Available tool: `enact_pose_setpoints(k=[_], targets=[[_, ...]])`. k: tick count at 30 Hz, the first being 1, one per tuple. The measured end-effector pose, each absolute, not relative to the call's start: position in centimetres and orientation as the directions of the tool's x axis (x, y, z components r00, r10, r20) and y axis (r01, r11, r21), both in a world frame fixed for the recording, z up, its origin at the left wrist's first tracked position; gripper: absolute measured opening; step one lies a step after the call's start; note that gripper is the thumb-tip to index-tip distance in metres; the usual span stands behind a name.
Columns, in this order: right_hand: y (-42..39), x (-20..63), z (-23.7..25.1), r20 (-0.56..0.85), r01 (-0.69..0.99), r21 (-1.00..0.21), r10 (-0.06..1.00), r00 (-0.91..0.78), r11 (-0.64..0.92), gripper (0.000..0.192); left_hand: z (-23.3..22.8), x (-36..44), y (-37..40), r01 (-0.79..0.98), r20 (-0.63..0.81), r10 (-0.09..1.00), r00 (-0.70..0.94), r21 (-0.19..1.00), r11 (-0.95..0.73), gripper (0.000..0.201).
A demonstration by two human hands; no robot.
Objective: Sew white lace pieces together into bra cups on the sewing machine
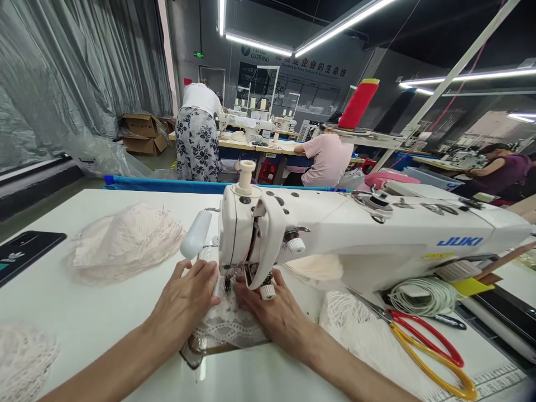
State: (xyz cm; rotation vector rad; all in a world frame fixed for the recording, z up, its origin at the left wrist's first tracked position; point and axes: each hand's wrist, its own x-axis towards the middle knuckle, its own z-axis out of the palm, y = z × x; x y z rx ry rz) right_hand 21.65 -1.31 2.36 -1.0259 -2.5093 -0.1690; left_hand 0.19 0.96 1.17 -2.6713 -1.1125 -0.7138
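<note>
The left hand (184, 301) lies flat and spread on the lace piece (228, 324), fingers released, not clenched, pressing it on the worktop (84, 318) just left of the needle area. The right hand (272, 312) is on the other side of the same lace, fingers half bent, tips touching the fabric close under the presser foot (228, 282); if it pinches an edge or only presses, I cannot tell. The lace runs w/ its long axis from the person toward the needle, between both hands, approx. equal near to each. Above is the white sewing machine (360, 234). Right of the right hand: more lace, then scissors (427, 340) w/ red and yellow handles. Far left a lace pile (125, 240) and a phone (25, 251)
</note>
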Motion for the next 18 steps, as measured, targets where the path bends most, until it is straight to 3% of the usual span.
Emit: enact_pose_setpoints(k=[3,7,8,11,12,15,18], targets=[[-2.4,21.9,2.6,0.418,0.618,-0.119,0.604,-0.678,0.777,0.023,1.6,0.1,-1.2,0.635,0.454,0.618,0.642,0.138,-0.760,0.021],[-3.8,21.5,2.3,0.417,0.572,-0.125,0.566,-0.711,0.810,0.055,1.5,0.2,-3.6,0.520,0.459,0.587,0.667,0.278,-0.808,0.022],[-4.0,21.3,2.2,0.414,0.588,-0.110,0.575,-0.706,0.802,0.054,1.4,0.2,-3.8,0.523,0.484,0.585,0.651,0.273,-0.808,0.020],[-4.0,20.9,2.0,0.413,0.628,-0.054,0.590,-0.694,0.777,0.020,0.8,0.2,-3.6,0.521,0.516,0.596,0.615,0.301,-0.799,0.030],[-3.9,20.8,2.0,0.423,0.631,-0.044,0.586,-0.691,0.775,0.017,0.8,0.2,-3.5,0.516,0.510,0.606,0.610,0.325,-0.793,0.031],[-3.4,20.7,1.8,0.484,0.627,-0.047,0.567,-0.667,0.778,0.021,1.1,0.3,-3.1,0.513,0.503,0.603,0.620,0.322,-0.796,0.023],[-3.0,20.6,1.4,0.548,0.649,-0.048,0.563,-0.619,0.759,0.022,1.6,0.6,-2.9,0.571,0.531,0.567,0.629,0.180,-0.801,0.019]])
